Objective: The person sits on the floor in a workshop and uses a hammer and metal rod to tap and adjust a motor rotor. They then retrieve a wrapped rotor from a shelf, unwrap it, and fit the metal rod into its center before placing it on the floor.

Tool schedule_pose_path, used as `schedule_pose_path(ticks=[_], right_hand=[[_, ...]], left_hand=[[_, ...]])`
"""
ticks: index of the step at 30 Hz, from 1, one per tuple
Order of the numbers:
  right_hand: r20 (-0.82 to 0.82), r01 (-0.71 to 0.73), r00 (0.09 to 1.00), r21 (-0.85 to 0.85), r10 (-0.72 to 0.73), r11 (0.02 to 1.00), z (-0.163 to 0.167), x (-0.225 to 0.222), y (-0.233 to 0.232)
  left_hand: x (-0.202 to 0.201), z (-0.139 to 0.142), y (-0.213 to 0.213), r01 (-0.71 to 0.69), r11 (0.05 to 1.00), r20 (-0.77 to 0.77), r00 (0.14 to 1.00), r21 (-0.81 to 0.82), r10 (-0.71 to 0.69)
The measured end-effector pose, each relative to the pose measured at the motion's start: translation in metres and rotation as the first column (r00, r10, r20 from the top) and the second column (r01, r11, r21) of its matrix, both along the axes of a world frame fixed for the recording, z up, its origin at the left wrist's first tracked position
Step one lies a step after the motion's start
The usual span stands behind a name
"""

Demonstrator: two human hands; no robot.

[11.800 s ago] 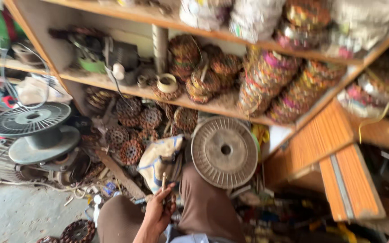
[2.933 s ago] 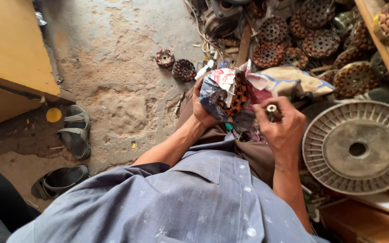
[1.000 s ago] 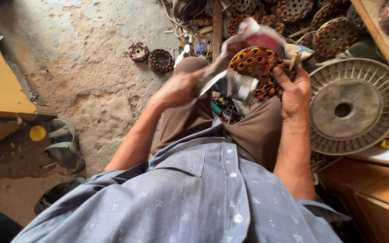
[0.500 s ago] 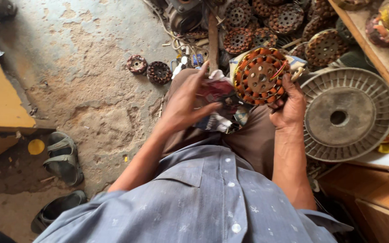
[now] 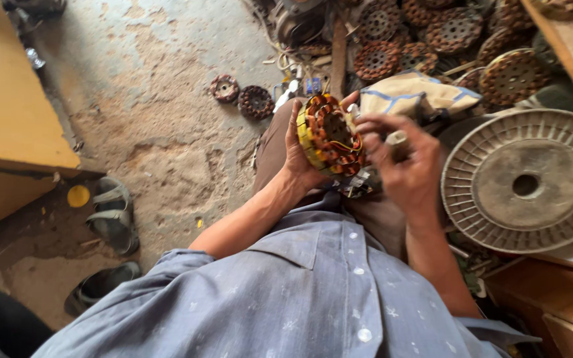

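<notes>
- A bare, dusty concrete floor fills the upper left of the head view, with a yellow-topped wooden bench along its left edge.
- A person in a blue-grey buttoned shirt and brown trousers sits over the floor, both forearms raised in front of the chest.
- A large round grey metal disc with a ribbed rim and a centre hole lies just right of the person's arms, partly over a wooden ledge.
- A heap of round, rust-brown wound motor cores spreads along the top edge, well beyond the hands; two small ones lie apart on the floor.
- A folded beige cloth sack with blue stripes rests just behind the hands.
- A pair of grey strapped sandals sits on the floor to the left, near a small yellow cap.
- The round stator core wound with copper coils and banded in yellow is held upright above the lap, between the two hands.
- The left hand grasps the core from behind, palm cupped against its outer face.
- The right hand is curled at the core's right edge, fingers pinched on a small pale cylindrical piece; what it is cannot be told.
</notes>
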State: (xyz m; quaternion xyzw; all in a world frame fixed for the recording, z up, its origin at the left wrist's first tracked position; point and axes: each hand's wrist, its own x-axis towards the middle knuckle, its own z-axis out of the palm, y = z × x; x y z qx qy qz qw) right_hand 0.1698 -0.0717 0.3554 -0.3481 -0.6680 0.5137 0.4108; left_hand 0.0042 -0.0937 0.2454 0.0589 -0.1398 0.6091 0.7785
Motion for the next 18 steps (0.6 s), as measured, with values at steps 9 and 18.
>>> schedule_pose_path(ticks=[9,18], right_hand=[[0.460,-0.352,0.880,0.463,0.119,0.814,0.000,-0.013,0.011],[0.522,-0.356,0.851,0.482,0.065,0.801,-0.007,-0.013,0.023]], left_hand=[[-0.006,0.010,0.001,-0.075,0.996,-0.061,0.995,0.039,0.078],[-0.007,-0.002,-0.001,-0.218,0.975,-0.215,0.955,-0.031,0.207]])
